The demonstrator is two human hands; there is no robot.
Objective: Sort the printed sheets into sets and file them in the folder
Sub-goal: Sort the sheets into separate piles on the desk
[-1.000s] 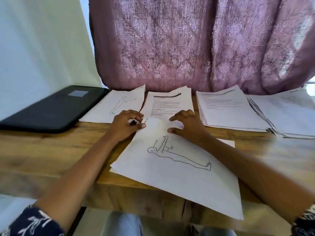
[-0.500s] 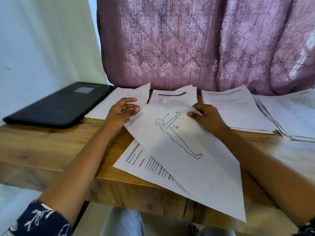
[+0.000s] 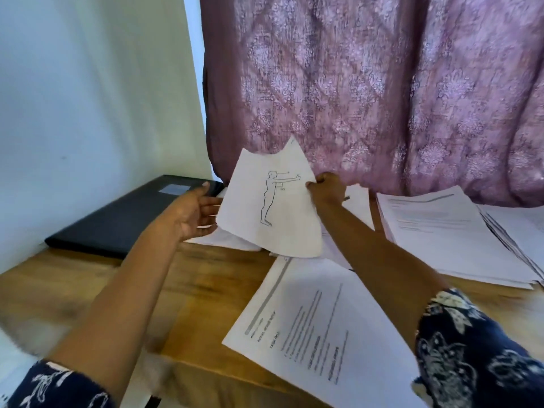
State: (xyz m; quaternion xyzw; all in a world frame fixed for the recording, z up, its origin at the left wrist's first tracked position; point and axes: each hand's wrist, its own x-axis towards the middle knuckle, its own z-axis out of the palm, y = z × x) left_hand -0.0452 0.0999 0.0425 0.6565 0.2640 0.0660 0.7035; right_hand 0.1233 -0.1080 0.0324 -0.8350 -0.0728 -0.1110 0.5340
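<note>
My right hand [image 3: 325,188] pinches the right edge of a sheet with a body-outline drawing [image 3: 270,207], lifted upright above the back of the wooden table [image 3: 191,290]. Just left of that sheet my left hand [image 3: 191,214] is spread with relaxed fingers and holds nothing. A text sheet [image 3: 318,328] lies flat in front of me, partly over the table's front edge. Under the raised sheet a small pile of sheets [image 3: 226,240] rests on the table. The black folder [image 3: 129,213] lies closed at the far left.
A thick stack of printed sheets [image 3: 447,237] sits at the right, with another stack [image 3: 527,228] beyond it at the frame's edge. A pink patterned curtain [image 3: 368,92] hangs behind the table. A pale wall [image 3: 88,98] stands at the left.
The drawing sheet has been lifted off the front pile and carried back and left, now upright. My left hand let go of it. The text sheet beneath is uncovered.
</note>
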